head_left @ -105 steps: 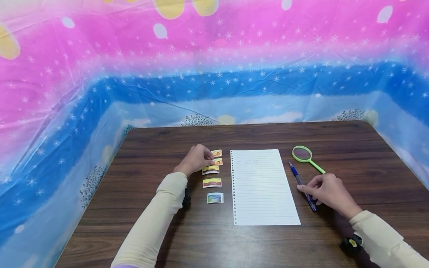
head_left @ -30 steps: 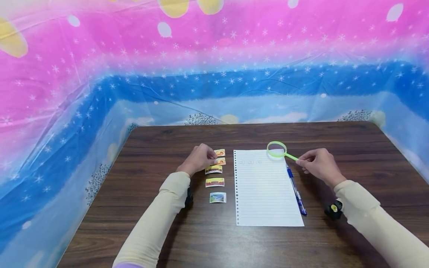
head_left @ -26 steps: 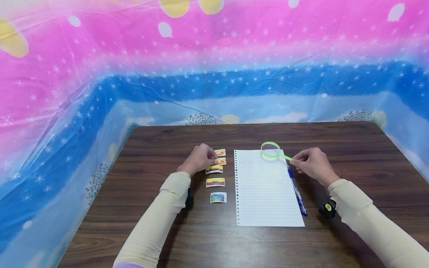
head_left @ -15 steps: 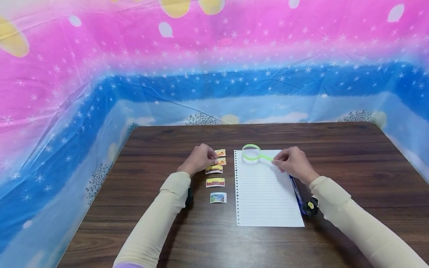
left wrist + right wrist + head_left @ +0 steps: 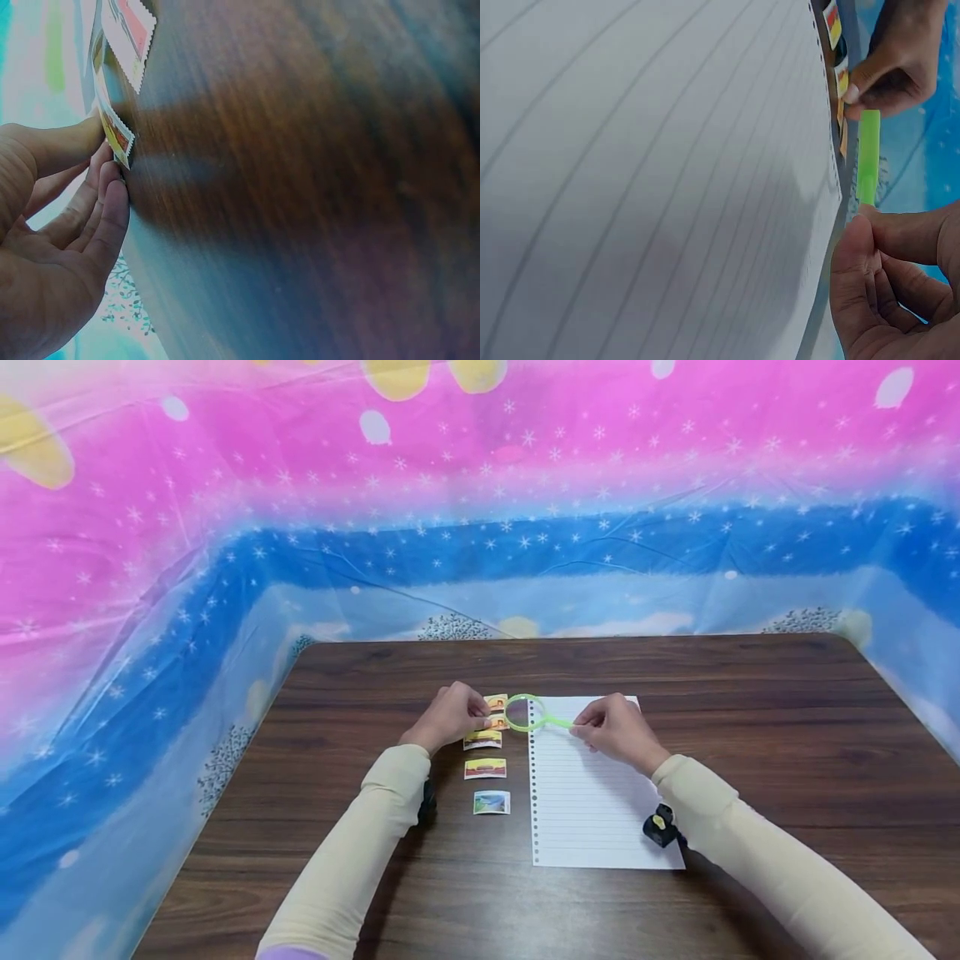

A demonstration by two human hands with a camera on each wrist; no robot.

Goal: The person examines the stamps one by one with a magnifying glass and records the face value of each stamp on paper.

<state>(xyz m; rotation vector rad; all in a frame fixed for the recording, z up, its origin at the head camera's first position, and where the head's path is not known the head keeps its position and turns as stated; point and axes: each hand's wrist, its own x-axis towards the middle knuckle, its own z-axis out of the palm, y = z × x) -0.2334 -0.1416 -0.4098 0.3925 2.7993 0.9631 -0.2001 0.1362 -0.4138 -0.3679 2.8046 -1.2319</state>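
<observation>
My right hand (image 5: 618, 731) pinches the handle of a green magnifying glass (image 5: 555, 721) between thumb and fingertips. Its round lens hovers over the left edge of a lined loose-leaf sheet (image 5: 600, 810), right beside the top stamps. At the left, my left hand (image 5: 452, 717) pinches the edge of an orange postage stamp (image 5: 498, 723), second from the top of a column. In the left wrist view that stamp (image 5: 116, 139) tilts up at the fingertips. Another orange stamp (image 5: 497, 702) lies just beyond. In the right wrist view the green handle (image 5: 868, 154) points toward the left hand.
Below the left hand lie two yellow-and-red stamps (image 5: 485, 768) and a blue-green landscape stamp (image 5: 491, 802). The dark wooden table (image 5: 360, 693) is backed by a pink and blue snowflake cloth (image 5: 480, 543). The right forearm covers most of the blue pen.
My right hand left the pen, took up the magnifying glass and carried it left across the sheet to the stamps. The left hand stays at the same stamp.
</observation>
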